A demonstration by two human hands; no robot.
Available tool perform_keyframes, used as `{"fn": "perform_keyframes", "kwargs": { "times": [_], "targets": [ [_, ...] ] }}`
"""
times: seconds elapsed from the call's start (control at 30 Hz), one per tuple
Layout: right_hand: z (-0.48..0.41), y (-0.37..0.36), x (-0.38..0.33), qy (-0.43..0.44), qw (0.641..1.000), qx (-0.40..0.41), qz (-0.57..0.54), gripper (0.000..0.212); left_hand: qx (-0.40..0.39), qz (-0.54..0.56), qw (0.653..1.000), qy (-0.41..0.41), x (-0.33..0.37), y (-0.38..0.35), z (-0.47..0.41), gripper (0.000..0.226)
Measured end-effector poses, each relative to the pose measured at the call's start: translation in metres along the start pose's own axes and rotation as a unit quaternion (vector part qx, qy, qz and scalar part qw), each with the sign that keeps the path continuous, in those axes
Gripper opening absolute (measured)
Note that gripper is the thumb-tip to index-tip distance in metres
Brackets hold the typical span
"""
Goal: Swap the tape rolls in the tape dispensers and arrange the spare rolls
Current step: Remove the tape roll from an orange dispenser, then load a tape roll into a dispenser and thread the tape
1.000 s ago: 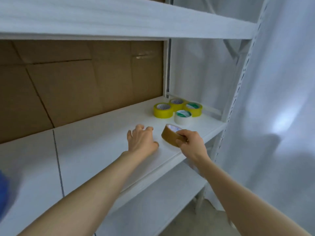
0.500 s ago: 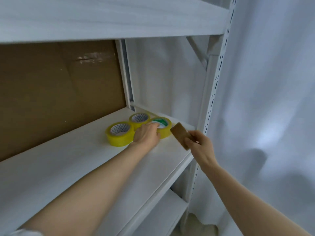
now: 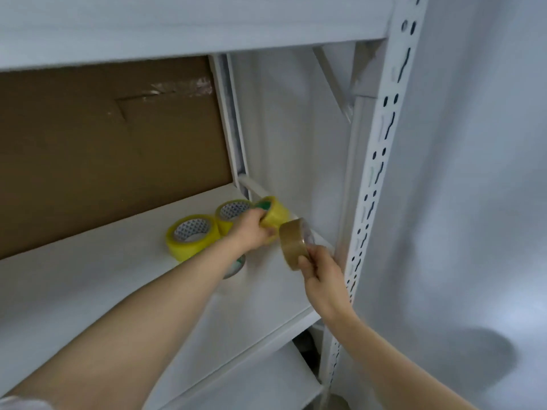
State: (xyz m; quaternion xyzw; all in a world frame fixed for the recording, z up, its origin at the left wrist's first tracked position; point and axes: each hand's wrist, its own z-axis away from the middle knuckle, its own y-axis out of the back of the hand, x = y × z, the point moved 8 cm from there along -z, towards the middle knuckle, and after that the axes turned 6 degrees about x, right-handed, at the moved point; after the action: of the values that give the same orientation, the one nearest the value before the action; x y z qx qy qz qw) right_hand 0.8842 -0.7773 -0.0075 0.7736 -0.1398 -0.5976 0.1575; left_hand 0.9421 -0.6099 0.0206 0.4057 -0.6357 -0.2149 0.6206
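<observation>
My left hand [image 3: 251,230] grips a yellow tape roll with a green-printed core [image 3: 273,213], lifted and tilted above the white shelf [image 3: 118,279]. My right hand [image 3: 318,267] holds a brown tape roll [image 3: 291,245] on edge, just right of the left hand. Two more yellow rolls lie flat on the shelf: a near one [image 3: 191,235] and a far one [image 3: 232,213]. A white roll [image 3: 236,267] peeks out from under my left forearm, mostly hidden. No tape dispenser is in view.
A cardboard sheet [image 3: 112,149] backs the shelf. A perforated white upright [image 3: 373,179] stands at the shelf's right front corner, close to my right hand. Another shelf board [image 3: 177,22] runs overhead and a lower board [image 3: 266,383] below. White fabric [image 3: 473,202] hangs to the right.
My left hand went from resting on the shelf to the rolls and has lifted the green-cored yellow roll, tilting it. My right hand carried the brown roll right, close beside it.
</observation>
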Motion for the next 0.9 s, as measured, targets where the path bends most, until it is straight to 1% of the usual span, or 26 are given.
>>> {"fn": "perform_keyframes", "kwargs": {
  "times": [0.03, 0.07, 0.1, 0.13, 0.17, 0.2, 0.23, 0.27, 0.3, 0.33, 0.37, 0.4, 0.43, 0.47, 0.5, 0.53, 0.6, 0.63, 0.67, 0.7, 0.8, 0.9],
  "targets": [
    [-0.005, -0.004, -0.003, 0.027, 0.999, -0.005, 0.024, 0.017, 0.031, 0.075, 0.996, 0.044, 0.001, 0.015, 0.001, 0.024],
    [-0.01, -0.009, -0.007, 0.047, 0.997, -0.016, 0.052, 0.019, 0.065, 0.162, 0.981, 0.091, 0.0, 0.029, 0.004, 0.019],
    [-0.015, -0.016, -0.009, 0.066, 0.994, -0.032, 0.085, 0.023, 0.1, 0.248, 0.953, 0.14, -0.003, 0.044, 0.009, 0.012],
    [-0.019, -0.026, -0.011, 0.087, 0.987, -0.051, 0.123, 0.027, 0.13, 0.328, 0.916, 0.194, -0.009, 0.056, 0.016, 0.007],
    [-0.023, -0.036, -0.013, 0.116, 0.978, -0.067, 0.162, 0.031, 0.15, 0.402, 0.87, 0.244, -0.015, 0.066, 0.024, 0.01],
    [-0.026, -0.047, -0.014, 0.146, 0.965, -0.087, 0.198, 0.037, 0.163, 0.464, 0.824, 0.282, -0.023, 0.073, 0.032, 0.018],
    [-0.028, -0.058, -0.013, 0.166, 0.952, -0.115, 0.232, 0.044, 0.177, 0.508, 0.784, 0.309, -0.029, 0.081, 0.041, 0.028],
    [-0.029, -0.069, -0.011, 0.174, 0.937, -0.148, 0.264, 0.049, 0.19, 0.532, 0.758, 0.325, -0.034, 0.088, 0.051, 0.034],
    [-0.028, -0.077, -0.008, 0.172, 0.923, -0.181, 0.292, 0.051, 0.202, 0.544, 0.743, 0.334, -0.039, 0.095, 0.061, 0.035],
    [-0.028, -0.08, -0.008, 0.173, 0.91, -0.196, 0.321, 0.05, 0.213, 0.55, 0.734, 0.337, -0.044, 0.102, 0.071, 0.031],
    [-0.028, -0.08, -0.012, 0.193, 0.898, -0.18, 0.353, 0.048, 0.223, 0.556, 0.728, 0.333, -0.049, 0.108, 0.08, 0.024],
    [-0.027, -0.076, -0.025, 0.232, 0.882, -0.141, 0.385, 0.048, 0.229, 0.567, 0.721, 0.327, -0.052, 0.114, 0.088, 0.021],
    [-0.025, -0.072, -0.042, 0.261, 0.876, -0.103, 0.393, 0.051, 0.233, 0.575, 0.715, 0.322, -0.055, 0.119, 0.097, 0.022],
    [-0.022, -0.071, -0.059, 0.276, 0.884, -0.078, 0.369, 0.054, 0.233, 0.582, 0.712, 0.316, -0.057, 0.125, 0.106, 0.025],
    [-0.019, -0.072, -0.075, 0.281, 0.899, -0.07, 0.328, 0.051, 0.232, 0.583, 0.714, 0.311, -0.061, 0.13, 0.115, 0.027],
    [-0.015, -0.078, -0.091, 0.273, 0.919, -0.08, 0.274, 0.047, 0.232, 0.584, 0.715, 0.307, -0.066, 0.136, 0.125, 0.027],
    [0.004, -0.095, -0.128, 0.243, 0.954, -0.139, 0.111, 0.039, 0.232, 0.588, 0.714, 0.302, -0.078, 0.15, 0.148, 0.032],
    [0.02, -0.106, -0.149, 0.226, 0.958, -0.177, 0.018, 0.034, 0.238, 0.584, 0.715, 0.301, -0.087, 0.159, 0.161, 0.035],
    [0.039, -0.119, -0.169, 0.207, 0.952, -0.217, -0.059, 0.029, 0.244, 0.58, 0.717, 0.299, -0.096, 0.17, 0.175, 0.036],
    [0.059, -0.132, -0.186, 0.188, 0.943, -0.251, -0.112, 0.025, 0.249, 0.576, 0.721, 0.295, -0.105, 0.181, 0.19, 0.035],
    [0.131, -0.181, -0.232, 0.165, 0.906, -0.342, -0.188, 0.02, 0.26, 0.559, 0.734, 0.285, -0.13, 0.223, 0.248, 0.028],
    [0.206, -0.23, -0.273, 0.17, 0.875, -0.398, -0.216, 0.016, 0.314, 0.523, 0.737, 0.291, -0.168, 0.277, 0.324, 0.021]
  ]
}}
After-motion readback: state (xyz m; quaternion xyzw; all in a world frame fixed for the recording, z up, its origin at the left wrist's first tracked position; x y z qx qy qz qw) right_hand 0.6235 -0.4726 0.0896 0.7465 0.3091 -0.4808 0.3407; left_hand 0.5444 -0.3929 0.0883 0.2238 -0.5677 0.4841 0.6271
